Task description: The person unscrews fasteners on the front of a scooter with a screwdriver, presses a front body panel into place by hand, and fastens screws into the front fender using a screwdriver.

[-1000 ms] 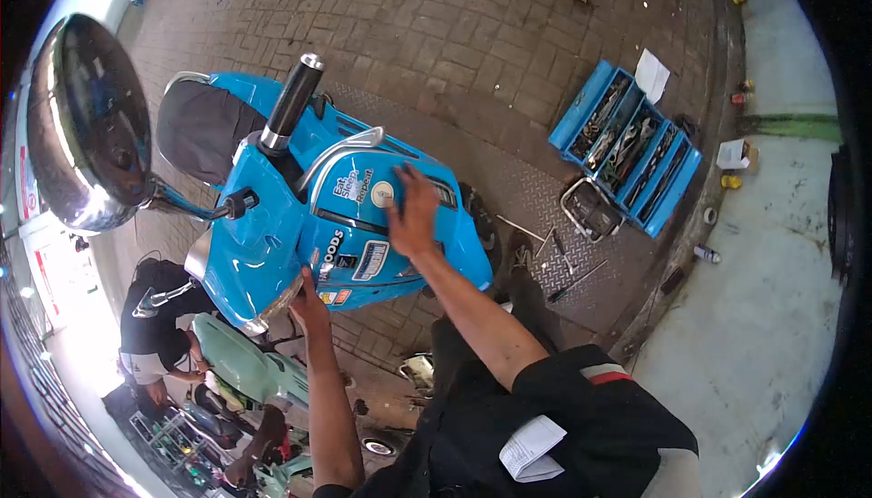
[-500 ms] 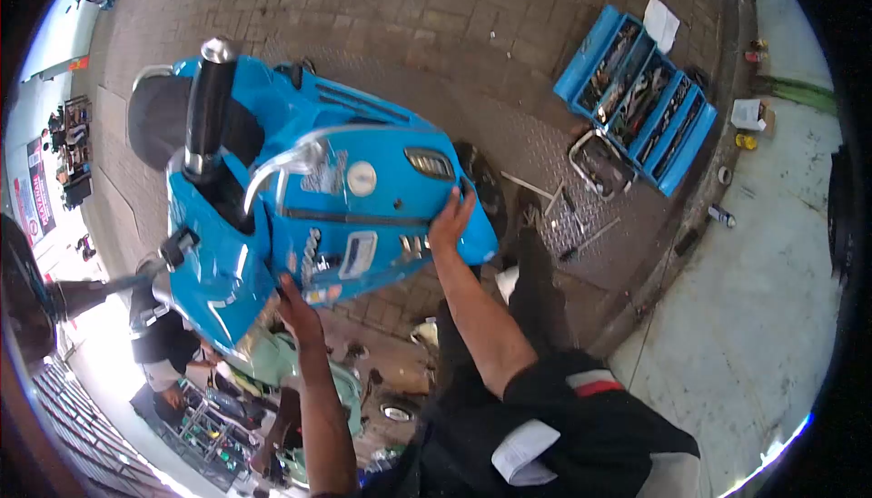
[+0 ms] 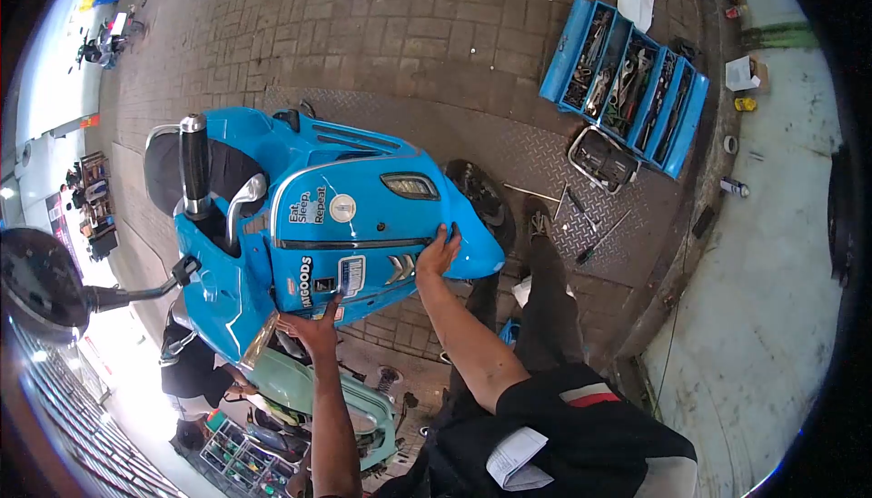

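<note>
A blue scooter (image 3: pixel 363 216) fills the middle of the view, its front panel bearing stickers, a slatted grille light and a dark centre strip. My left hand (image 3: pixel 313 325) rests at the panel's lower edge beside the headlight, thumb raised and fingers apart, partly hidden behind the edge. On the lower front of the panel, near the chevron-shaped trim (image 3: pixel 401 268), lies my right hand (image 3: pixel 440 251), its fingers spread against the blue surface. The handlebar grip (image 3: pixel 194 167) and brake lever (image 3: pixel 243 203) stand at the left, free of both hands.
An open blue toolbox (image 3: pixel 627 80) full of tools lies at the upper right. Loose tools (image 3: pixel 590 226) lie on the metal floor plate. A round mirror (image 3: pixel 41 282) sticks out left. Another person (image 3: pixel 195 366) is beside a green scooter (image 3: pixel 295 380) at the lower left.
My right hand has moved from the panel's upper area down to its lower front. My left hand has stayed at the edge, its thumb now over the panel. The handlebar and mirror have swung.
</note>
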`<state>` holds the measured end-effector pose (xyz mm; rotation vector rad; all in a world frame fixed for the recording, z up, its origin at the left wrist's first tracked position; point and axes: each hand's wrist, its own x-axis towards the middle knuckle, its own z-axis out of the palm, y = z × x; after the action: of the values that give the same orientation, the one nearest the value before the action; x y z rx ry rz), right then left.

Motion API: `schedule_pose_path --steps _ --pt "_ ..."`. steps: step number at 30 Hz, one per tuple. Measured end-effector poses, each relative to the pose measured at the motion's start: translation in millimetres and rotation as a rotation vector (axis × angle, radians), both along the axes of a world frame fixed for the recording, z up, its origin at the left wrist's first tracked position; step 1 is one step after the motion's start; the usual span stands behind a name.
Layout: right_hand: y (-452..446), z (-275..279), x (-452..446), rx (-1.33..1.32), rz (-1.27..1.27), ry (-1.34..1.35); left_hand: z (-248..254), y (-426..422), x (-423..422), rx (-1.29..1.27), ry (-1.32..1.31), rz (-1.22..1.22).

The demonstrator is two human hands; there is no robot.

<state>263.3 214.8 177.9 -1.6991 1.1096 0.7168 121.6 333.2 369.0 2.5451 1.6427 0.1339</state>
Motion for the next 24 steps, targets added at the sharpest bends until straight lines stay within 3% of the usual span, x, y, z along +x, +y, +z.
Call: schedule_pose_path --steps 3,5,8,12,14,15,17,22,24 --pt "5 -14 -3 0.114 -0.156 -0.079 -4 3 -4 -0.048 -0.003 0.028" --pt "13 -24 -4 0.190 -0.268 -0.121 -32 17 -19 -0.069 -0.066 0.032" --pt "7 -17 -3 0.165 -0.198 -0.175 -30 9 -34 0.003 0.027 0.062" --pt "4 8 4 0.032 0.004 -0.010 -14 6 -11 -0.040 0.042 0.033" --pt "16 40 2 -0.228 0.276 -0.304 -12 6 -8 -0.038 0.010 0.080" --pt "30 59 -1 -0.231 0.258 -0.322 -11 5 -6 -0.021 -0.009 0.053" --pt "60 106 -9 -0.152 0.473 -0.489 -20 8 -14 -0.068 0.024 0.106" --pt "84 128 -12 -0.222 0.402 -0.509 -22 3 -13 0.024 0.053 0.057" --pt "85 124 -14 -0.219 0.379 -0.501 -24 7 -18 -0.115 0.086 0.100"
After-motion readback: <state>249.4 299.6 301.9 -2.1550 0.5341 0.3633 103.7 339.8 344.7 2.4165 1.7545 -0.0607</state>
